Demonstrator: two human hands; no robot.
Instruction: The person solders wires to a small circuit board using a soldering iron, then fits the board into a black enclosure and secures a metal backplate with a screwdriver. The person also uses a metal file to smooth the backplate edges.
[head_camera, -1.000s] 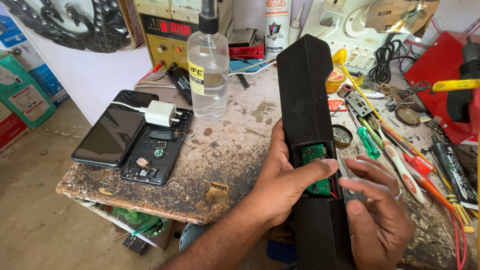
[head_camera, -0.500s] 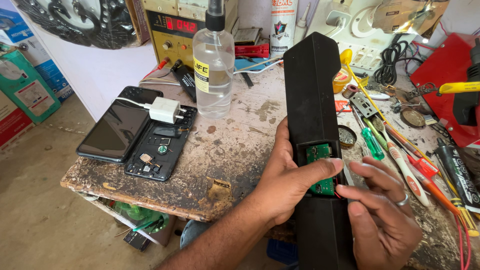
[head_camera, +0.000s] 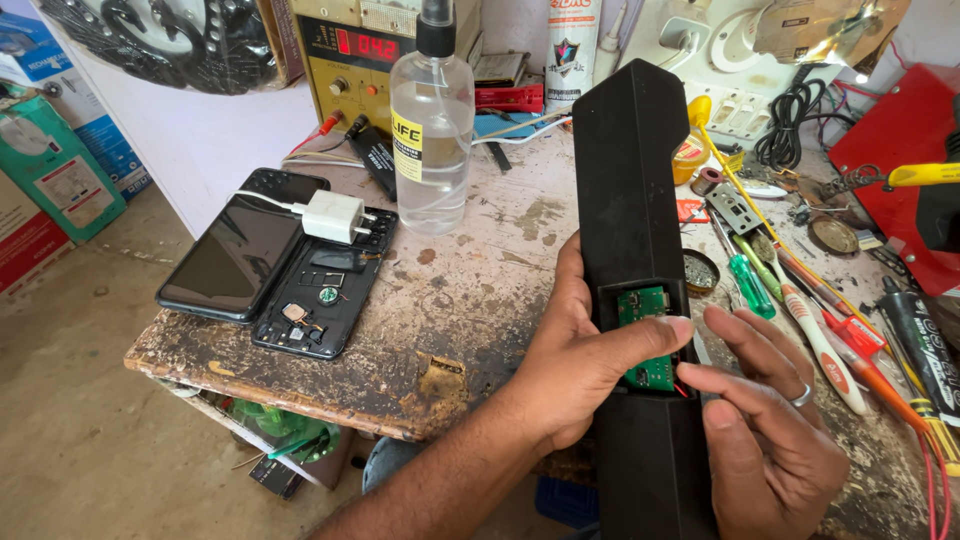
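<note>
Over the table (head_camera: 470, 300) | your left hand (head_camera: 575, 365) grips the long black casing (head_camera: 630, 230), thumb across its exposed green circuit board (head_camera: 645, 340) | right hand (head_camera: 770, 440) fingers spread beside it | board seated, opening uncovered.

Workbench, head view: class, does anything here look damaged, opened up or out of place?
Yes. The long black case has an open gap exposing a green circuit board; the left hand holds it. A phone lies with its back off. The wooden benchtop is stained and chipped at its front edge.
</note>
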